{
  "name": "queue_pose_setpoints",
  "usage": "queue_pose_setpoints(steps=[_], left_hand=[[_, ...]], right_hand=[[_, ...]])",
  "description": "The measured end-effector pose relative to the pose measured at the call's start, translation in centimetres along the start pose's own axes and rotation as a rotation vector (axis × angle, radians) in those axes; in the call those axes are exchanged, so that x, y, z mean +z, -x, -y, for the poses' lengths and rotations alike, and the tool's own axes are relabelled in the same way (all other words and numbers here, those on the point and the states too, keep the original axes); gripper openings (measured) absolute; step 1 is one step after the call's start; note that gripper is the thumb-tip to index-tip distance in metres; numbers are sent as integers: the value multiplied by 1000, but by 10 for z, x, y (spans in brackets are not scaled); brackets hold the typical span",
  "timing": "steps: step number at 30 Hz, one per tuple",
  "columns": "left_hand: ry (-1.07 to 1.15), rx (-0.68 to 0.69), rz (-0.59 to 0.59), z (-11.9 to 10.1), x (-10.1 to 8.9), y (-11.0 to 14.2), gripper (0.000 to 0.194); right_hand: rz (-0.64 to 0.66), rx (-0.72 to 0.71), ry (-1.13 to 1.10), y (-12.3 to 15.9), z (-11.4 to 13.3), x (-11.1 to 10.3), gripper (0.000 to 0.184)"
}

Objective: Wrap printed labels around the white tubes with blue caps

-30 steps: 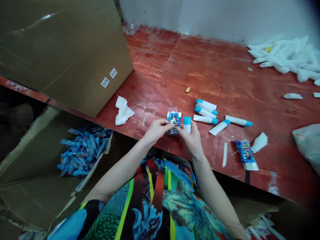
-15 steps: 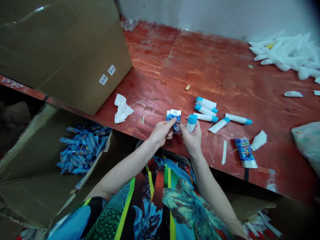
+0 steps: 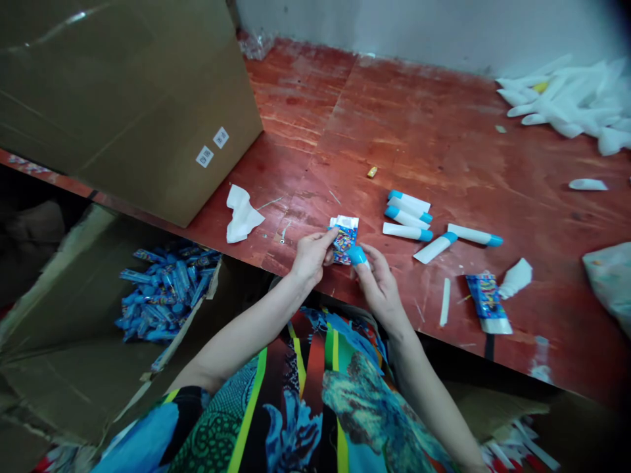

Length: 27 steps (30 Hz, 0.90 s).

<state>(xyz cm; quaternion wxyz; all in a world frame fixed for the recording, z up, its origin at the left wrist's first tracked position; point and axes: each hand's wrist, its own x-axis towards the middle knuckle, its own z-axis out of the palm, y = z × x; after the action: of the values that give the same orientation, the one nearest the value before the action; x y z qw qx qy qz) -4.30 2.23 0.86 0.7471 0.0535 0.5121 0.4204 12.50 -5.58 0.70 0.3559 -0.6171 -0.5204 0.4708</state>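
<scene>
From here I see my left hand pinching a narrow grip on a blue-and-white printed foil packet, thumb across its face, the packet's pale top end standing free over the near part of a red-painted plywood bench. My right hand is closed around a white plastic tube with a sky-blue cap, only the cap showing past the fingers, just beside the packet and not clearly touching it. Loose white tubes with blue caps lie close by on the bench, and blue packets fill an open cardboard carton below its edge. I judge this a two-handed step at the packet, with the tube brought close. The next move calls for a steady pinch on both.
</scene>
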Motion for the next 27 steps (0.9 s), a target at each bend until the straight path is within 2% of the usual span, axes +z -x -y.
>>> queue_pose_setpoints(steps=[4,8,12,16,23,27], left_hand=[[-7,-1,29,1,-1,2,57],[-15,-7,88,0,-2,5,55],[-4,2,91,1,-3,6,54],[-11,5,96,3,-4,6,53],[18,24,76,4,-4,5,51],[33,29,80,5,-2,5,52]], right_hand=[[-84,-72,353,10,-2,-1,55],[-121,-133,532,9,-4,1,57],[-172,-190,676,7,-6,2,60],[-163,-193,705,5,-7,4,62],[-100,-142,607,1,0,4,56],[-15,-100,635,4,-1,3,61]])
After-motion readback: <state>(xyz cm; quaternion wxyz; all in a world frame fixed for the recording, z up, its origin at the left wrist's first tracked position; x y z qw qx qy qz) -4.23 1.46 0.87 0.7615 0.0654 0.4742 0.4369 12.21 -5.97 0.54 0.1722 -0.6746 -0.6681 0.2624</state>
